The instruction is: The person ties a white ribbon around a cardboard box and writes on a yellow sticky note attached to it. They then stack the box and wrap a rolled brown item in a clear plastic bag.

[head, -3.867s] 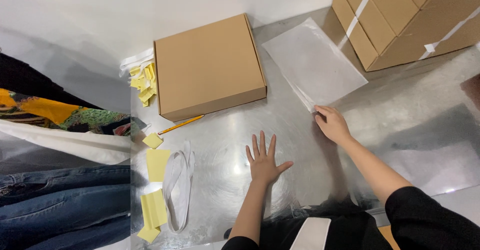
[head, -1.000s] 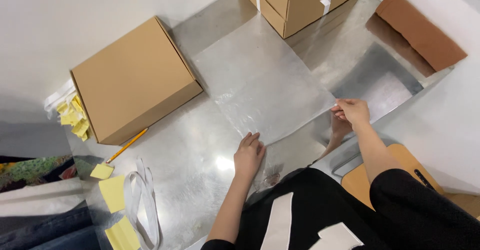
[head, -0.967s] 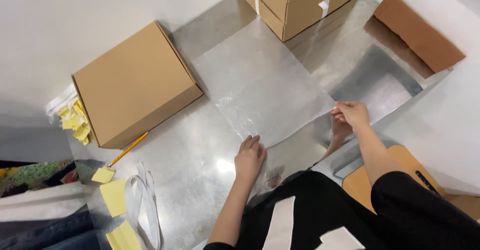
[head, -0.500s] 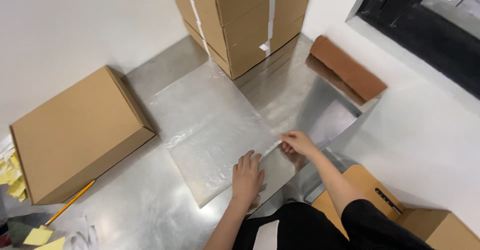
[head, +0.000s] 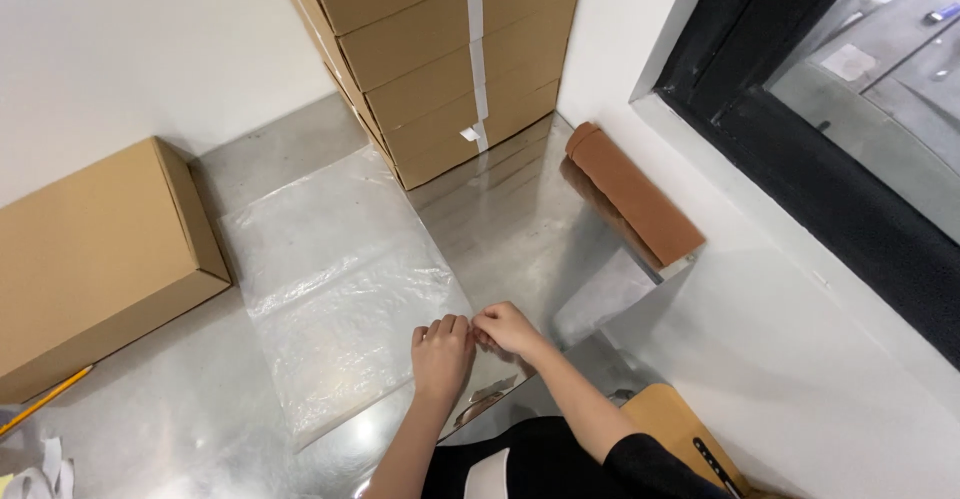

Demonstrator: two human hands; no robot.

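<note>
Clear crinkled plastic bag (head: 335, 294) lying flat on shiny steel tabletop (head: 500, 219) | left hand (head: 442, 357) pressing its near right corner, fingers curled down on the film | right hand (head: 507, 326) pinching the same edge, fingers closed on it | plain brown cardboard box (head: 95, 259) sitting left | taped carton stack (head: 440, 54) standing behind | brown paper roll (head: 630, 197) lying right

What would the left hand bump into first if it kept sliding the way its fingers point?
Probably nothing soon: the left hand would slide up the clear plastic bag, maybe reaching the stacked cardboard boxes.
</note>
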